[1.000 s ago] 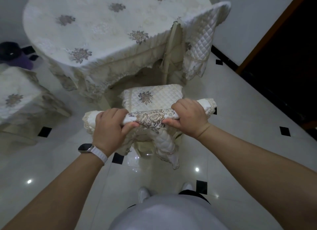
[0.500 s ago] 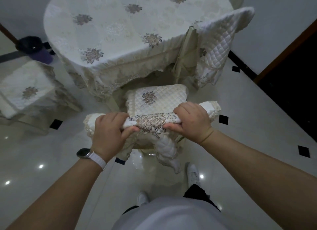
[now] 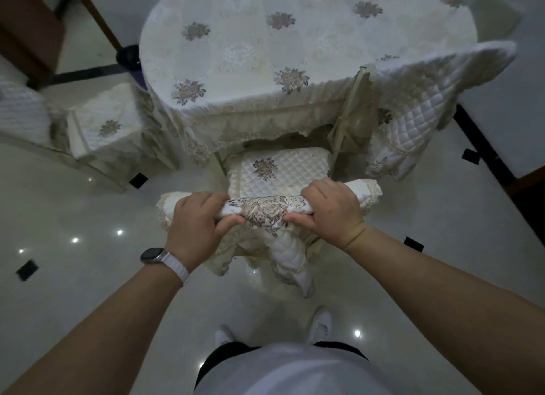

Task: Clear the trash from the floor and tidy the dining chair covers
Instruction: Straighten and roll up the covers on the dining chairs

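A dining chair stands in front of me with its quilted cream seat cushion (image 3: 290, 167) tucked under the round table. Its cream chair-back cover (image 3: 264, 210) carries an embroidered flower on the top rail. My left hand (image 3: 196, 222) grips the left part of that covered rail. My right hand (image 3: 331, 211) grips the right part. Quilted flaps of the cover (image 3: 287, 254) hang down bunched below my hands. No trash is visible on the floor.
The round table (image 3: 265, 40) has a flowered cream cloth. A second covered chair (image 3: 418, 99) stands at its right, a third (image 3: 103, 123) at its left. A dark bin (image 3: 128, 56) sits behind the table. The glossy tiled floor (image 3: 88, 291) lies around my feet.
The view has shifted so the table and chairs sit further right in frame, and the left chair and a door have come into view. Both hands keep the same grip on the rail.
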